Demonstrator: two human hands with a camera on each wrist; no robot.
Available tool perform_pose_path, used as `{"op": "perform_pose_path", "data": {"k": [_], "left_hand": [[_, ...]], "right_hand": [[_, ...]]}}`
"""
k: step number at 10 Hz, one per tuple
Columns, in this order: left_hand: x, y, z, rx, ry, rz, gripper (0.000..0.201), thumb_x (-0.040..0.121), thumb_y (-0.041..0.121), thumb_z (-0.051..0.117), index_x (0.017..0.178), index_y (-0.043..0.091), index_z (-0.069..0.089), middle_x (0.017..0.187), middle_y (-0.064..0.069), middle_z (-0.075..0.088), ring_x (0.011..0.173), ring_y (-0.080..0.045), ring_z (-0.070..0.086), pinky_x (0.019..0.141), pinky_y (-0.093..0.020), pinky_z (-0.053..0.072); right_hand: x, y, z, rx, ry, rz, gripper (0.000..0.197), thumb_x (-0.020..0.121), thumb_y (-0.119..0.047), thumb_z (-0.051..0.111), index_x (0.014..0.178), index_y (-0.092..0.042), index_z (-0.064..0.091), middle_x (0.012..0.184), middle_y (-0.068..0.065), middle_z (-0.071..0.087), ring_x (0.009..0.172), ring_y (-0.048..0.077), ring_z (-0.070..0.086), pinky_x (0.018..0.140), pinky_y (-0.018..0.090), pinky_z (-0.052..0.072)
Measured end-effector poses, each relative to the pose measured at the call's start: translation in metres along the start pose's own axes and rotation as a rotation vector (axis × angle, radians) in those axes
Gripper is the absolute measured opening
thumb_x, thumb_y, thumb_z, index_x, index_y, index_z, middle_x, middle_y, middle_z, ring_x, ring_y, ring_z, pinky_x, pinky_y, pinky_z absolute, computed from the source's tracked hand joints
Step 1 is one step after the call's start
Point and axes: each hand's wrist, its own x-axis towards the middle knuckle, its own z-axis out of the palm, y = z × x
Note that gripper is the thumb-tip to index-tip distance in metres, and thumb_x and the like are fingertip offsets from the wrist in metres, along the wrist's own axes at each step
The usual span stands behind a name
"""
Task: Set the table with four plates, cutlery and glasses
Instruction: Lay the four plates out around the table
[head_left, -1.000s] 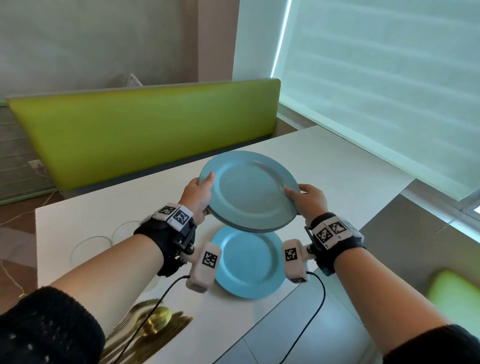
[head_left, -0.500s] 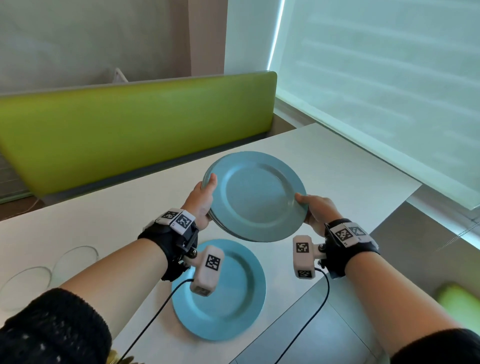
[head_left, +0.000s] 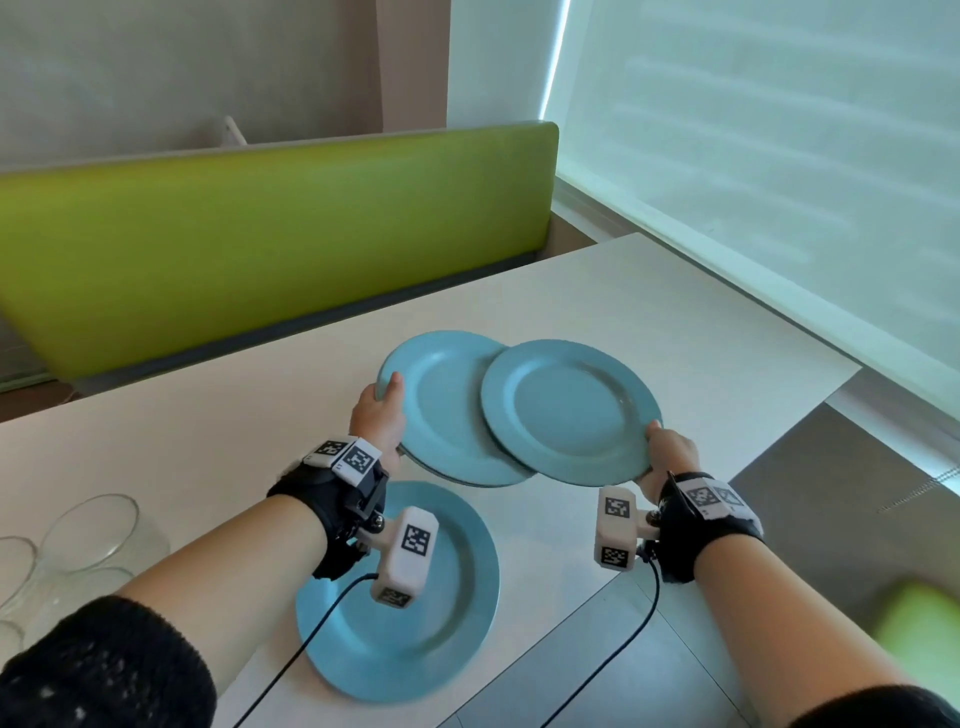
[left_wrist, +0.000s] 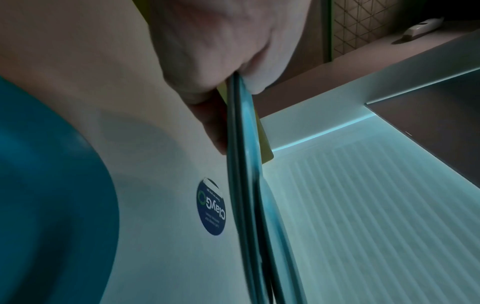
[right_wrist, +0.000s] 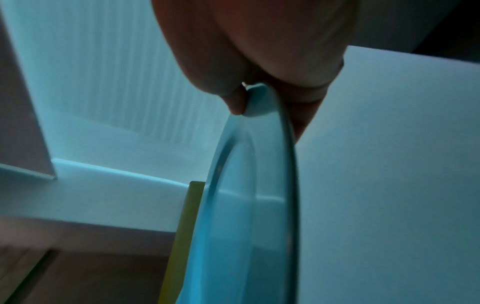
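Observation:
Above the white table (head_left: 675, 322) I hold light blue plates. My left hand (head_left: 376, 415) grips the left rim of a stack of two plates (head_left: 436, 410), thumb on top. In the left wrist view my left hand (left_wrist: 207, 61) pinches the two plate rims (left_wrist: 244, 164), seen edge-on. My right hand (head_left: 670, 457) pinches the near right rim of a single plate (head_left: 566, 410), which overlaps the stack's right side. The right wrist view shows my right hand (right_wrist: 259, 41) with its thumb on that plate (right_wrist: 241, 205). A further blue plate (head_left: 415, 623) lies on the table below my left wrist.
Clear glasses (head_left: 93, 530) stand at the table's left near edge. A green bench back (head_left: 260, 249) runs along the far side and a blind-covered window (head_left: 779, 156) along the right. A round blue sticker (left_wrist: 211, 205) is on the table. A grey floor (head_left: 831, 493) lies beyond the right edge.
The top plate has slid to the right off the stack in my right hand. My left hand keeps the other plates. Both hands sit a little farther over the table.

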Motion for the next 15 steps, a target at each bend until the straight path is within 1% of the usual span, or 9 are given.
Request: {"op": "perform_pose_path", "data": {"k": [2,4,5,7,9,11,12,14,15], "left_hand": [[0.018,0.006,-0.014,0.082,0.185,0.064,0.050,0.096,0.045,0.040,0.129,0.009,0.050,0.123,-0.012,0.057,0.109,-0.033,0.058,0.095,-0.042,0.048],[0.026,0.014,-0.015,0.060,0.220,0.068,0.053,0.093,0.050,0.041,0.130,0.011,0.048,0.129,-0.013,0.056,0.113,-0.034,0.057,0.098,-0.049,0.047],[0.028,0.012,-0.014,0.048,0.223,0.068,0.053,0.093,0.050,0.041,0.129,0.012,0.048,0.127,-0.010,0.056,0.111,-0.031,0.058,0.098,-0.049,0.047],[0.032,0.007,-0.014,0.038,0.219,0.051,0.051,0.093,0.050,0.042,0.128,0.013,0.050,0.126,-0.013,0.057,0.112,-0.033,0.057,0.098,-0.048,0.047],[0.036,0.003,-0.016,0.021,0.223,0.031,0.052,0.091,0.052,0.043,0.124,0.013,0.052,0.124,-0.013,0.058,0.109,-0.033,0.059,0.097,-0.049,0.048],[0.035,0.003,-0.011,0.013,0.221,0.013,0.051,0.093,0.050,0.043,0.127,0.012,0.050,0.125,-0.012,0.057,0.111,-0.033,0.058,0.098,-0.047,0.048],[0.034,0.003,-0.007,0.014,0.201,0.014,0.051,0.093,0.050,0.042,0.128,0.013,0.050,0.122,-0.009,0.057,0.109,-0.029,0.058,0.099,-0.047,0.047],[0.030,0.008,-0.005,0.019,0.156,-0.004,0.056,0.087,0.059,0.043,0.125,0.019,0.051,0.123,-0.008,0.059,0.108,-0.033,0.060,0.097,-0.049,0.049],[0.026,0.014,-0.009,0.030,0.091,-0.022,0.056,0.090,0.059,0.040,0.129,0.022,0.049,0.126,-0.004,0.057,0.109,-0.031,0.059,0.096,-0.047,0.049]], "right_hand": [[0.017,0.037,-0.033,0.132,0.100,0.164,0.047,0.102,-0.019,0.026,0.145,-0.001,0.026,0.149,0.016,0.034,0.105,0.021,0.042,0.089,0.032,0.041],[0.043,0.066,-0.044,0.088,0.124,0.197,0.038,0.100,-0.020,0.028,0.135,-0.010,0.038,0.112,0.005,0.037,0.069,0.018,0.045,0.060,0.024,0.039],[0.059,0.082,-0.040,-0.018,0.207,0.255,0.026,0.091,-0.029,0.039,0.104,-0.010,0.052,0.076,0.011,0.051,0.059,0.026,0.046,0.052,0.025,0.036],[0.049,0.078,-0.029,-0.092,0.207,0.253,0.049,0.097,-0.037,0.040,0.126,0.000,0.050,0.096,0.018,0.059,0.081,0.031,0.053,0.064,0.034,0.043],[0.053,0.070,-0.031,-0.330,0.118,0.269,0.046,0.091,-0.044,0.043,0.115,-0.006,0.052,0.097,0.016,0.058,0.092,0.035,0.063,0.089,0.044,0.051],[0.056,0.056,-0.030,-0.594,0.106,0.207,0.025,0.090,-0.025,0.047,0.092,-0.001,0.051,0.075,0.014,0.056,0.069,0.027,0.055,0.064,0.031,0.041],[0.064,0.053,-0.028,-0.725,0.091,0.207,0.034,0.085,-0.027,0.047,0.104,0.001,0.057,0.090,0.015,0.060,0.076,0.028,0.057,0.059,0.029,0.036],[0.042,0.028,-0.003,-0.705,0.257,0.176,0.057,0.083,-0.024,0.053,0.132,-0.002,0.035,0.133,0.022,0.042,0.121,0.037,0.045,0.098,0.041,0.039],[0.032,0.013,0.026,-0.710,0.145,-0.064,0.057,0.089,-0.034,0.053,0.136,-0.004,0.037,0.137,0.018,0.044,0.129,0.035,0.041,0.105,0.039,0.035]]}}
